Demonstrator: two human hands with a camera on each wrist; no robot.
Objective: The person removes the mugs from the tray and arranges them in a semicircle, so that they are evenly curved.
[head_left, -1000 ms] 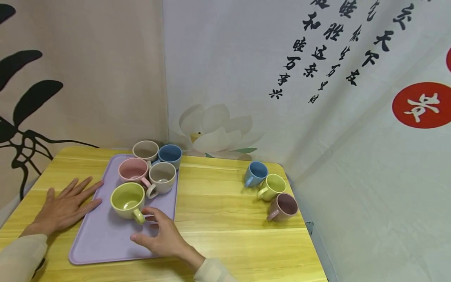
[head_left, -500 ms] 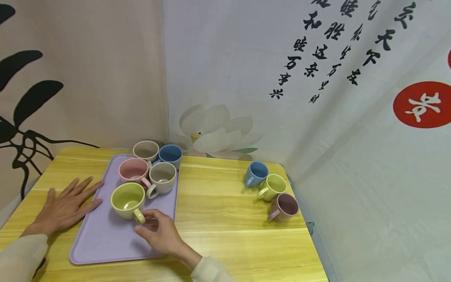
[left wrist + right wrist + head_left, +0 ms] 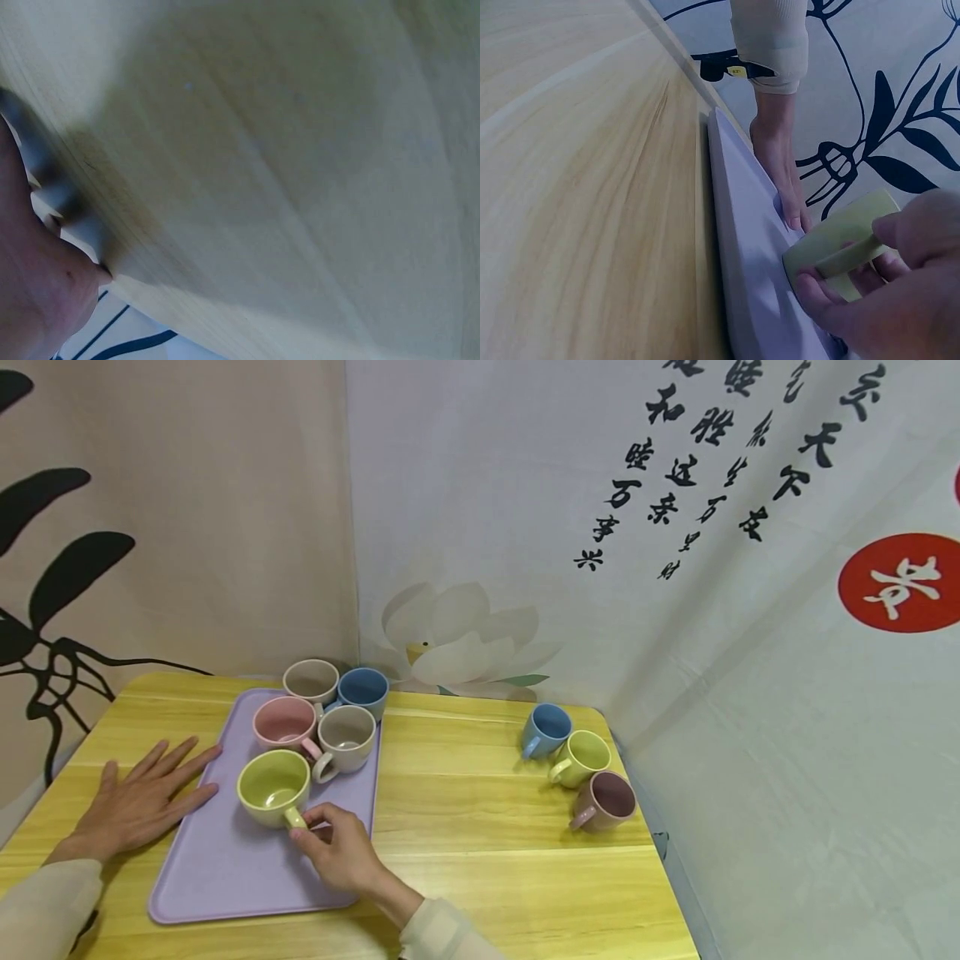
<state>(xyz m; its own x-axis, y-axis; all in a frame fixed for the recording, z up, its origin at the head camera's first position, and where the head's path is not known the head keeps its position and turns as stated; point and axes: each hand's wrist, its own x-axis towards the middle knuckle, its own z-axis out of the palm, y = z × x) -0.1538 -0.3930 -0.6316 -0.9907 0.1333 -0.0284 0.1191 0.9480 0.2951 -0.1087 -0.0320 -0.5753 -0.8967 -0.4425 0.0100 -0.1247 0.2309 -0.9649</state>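
A lavender tray [image 3: 225, 868] lies on the left half of the wooden table [image 3: 487, 827]. On it stand a yellow-green cup [image 3: 273, 788], a pink cup [image 3: 283, 723], two beige cups [image 3: 345, 737] and a blue cup [image 3: 362, 690]. My right hand [image 3: 330, 842] pinches the handle of the yellow-green cup [image 3: 840, 244], thumb under it and fingers over it. My left hand [image 3: 138, 797] lies flat on the table, fingers spread, fingertips touching the tray's left edge. The left wrist view shows only bare wood [image 3: 285, 172] and part of the left hand [image 3: 34, 300].
Three more cups stand near the table's right edge: a blue one [image 3: 545, 729], a yellow-green one [image 3: 579, 758] and a mauve one [image 3: 604, 800]. Printed cloth walls close in the back and the right side. Bare wood lies between the tray and these cups.
My right hand moved up from the tray's near part and closed thumb and fingers on the yellow-green cup's handle. The left hand and the cups stayed put.
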